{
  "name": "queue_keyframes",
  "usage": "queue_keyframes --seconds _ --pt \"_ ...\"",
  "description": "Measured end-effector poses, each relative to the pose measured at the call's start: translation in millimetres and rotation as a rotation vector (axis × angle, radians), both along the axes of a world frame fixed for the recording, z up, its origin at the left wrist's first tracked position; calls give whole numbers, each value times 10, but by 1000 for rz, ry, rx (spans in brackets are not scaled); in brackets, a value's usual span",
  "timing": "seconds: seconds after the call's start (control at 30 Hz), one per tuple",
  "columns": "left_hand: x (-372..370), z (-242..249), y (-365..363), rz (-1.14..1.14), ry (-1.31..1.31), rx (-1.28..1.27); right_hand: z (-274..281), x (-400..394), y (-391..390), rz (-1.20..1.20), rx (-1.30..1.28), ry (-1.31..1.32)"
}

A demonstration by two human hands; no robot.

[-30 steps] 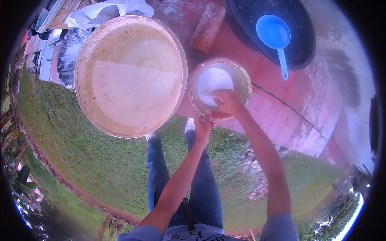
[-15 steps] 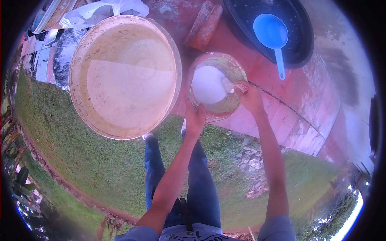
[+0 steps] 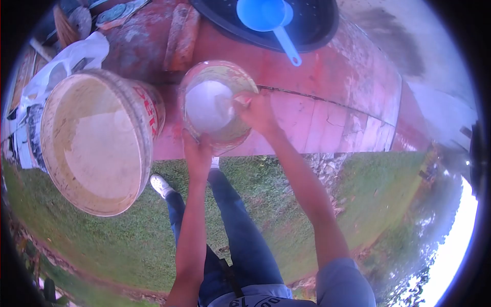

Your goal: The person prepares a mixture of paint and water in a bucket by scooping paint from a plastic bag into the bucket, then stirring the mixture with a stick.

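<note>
A small round bucket [image 3: 245,78] with a worn, stained rim stands on the red ledge [image 3: 317,120], with a white substance [image 3: 207,106] inside. My left hand [image 3: 197,151] grips its near rim, thumb over the edge. Over the bucket's right side, my right hand [image 3: 260,115] is closed on a pale tool [image 3: 241,100] with a reddish end; its lower part reaches toward the white contents, and I cannot tell its exact kind. To the left of both hands is a large bucket [image 3: 139,176] with pale, cloudy liquid and red lettering on its side.
A blue dipper [image 3: 262,13] with a long handle lies over a black basin [image 3: 323,30] at the back. Behind the small bucket rests a reddish curved tile [image 3: 182,38]. A white plastic bag [image 3: 64,69] is at the far left. Grass [image 3: 133,245] lies below the ledge.
The view has swung, so the buckets, basin and dipper appear further left. My left hand still holds the rim, and the pale tool has shifted slightly within the bucket.
</note>
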State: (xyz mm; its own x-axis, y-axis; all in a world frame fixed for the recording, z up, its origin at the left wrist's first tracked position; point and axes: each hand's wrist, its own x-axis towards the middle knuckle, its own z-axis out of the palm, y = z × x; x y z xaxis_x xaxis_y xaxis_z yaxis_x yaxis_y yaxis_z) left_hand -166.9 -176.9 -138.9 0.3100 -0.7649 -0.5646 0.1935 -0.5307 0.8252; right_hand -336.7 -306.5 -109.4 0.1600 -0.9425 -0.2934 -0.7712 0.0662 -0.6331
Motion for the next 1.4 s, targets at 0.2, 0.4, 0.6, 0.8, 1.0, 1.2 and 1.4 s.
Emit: queue_keyframes --seconds 0.2,0.4,0.6,0.8,1.0,1.2,1.4 --pt "-61 359 -136 -44 -110 -78 -284 289 198 104 89 -378" --pt "24 151 -49 -25 -137 -18 -494 439 58 185 79 -231" --pt "43 131 -31 9 -121 -84 -641 369 34 205 8 -144" --pt "42 290 -16 31 -24 55 -591 181 -9 163 -10 -80" --pt "45 181 -5 44 -30 38 -379 227 -61 285 -15 103" --pt "26 204 34 89 -29 48 -231 410 -237 581 -92 -114" --pt "161 -387 238 -140 -516 -275 -338 397 -409 780 -206 104"
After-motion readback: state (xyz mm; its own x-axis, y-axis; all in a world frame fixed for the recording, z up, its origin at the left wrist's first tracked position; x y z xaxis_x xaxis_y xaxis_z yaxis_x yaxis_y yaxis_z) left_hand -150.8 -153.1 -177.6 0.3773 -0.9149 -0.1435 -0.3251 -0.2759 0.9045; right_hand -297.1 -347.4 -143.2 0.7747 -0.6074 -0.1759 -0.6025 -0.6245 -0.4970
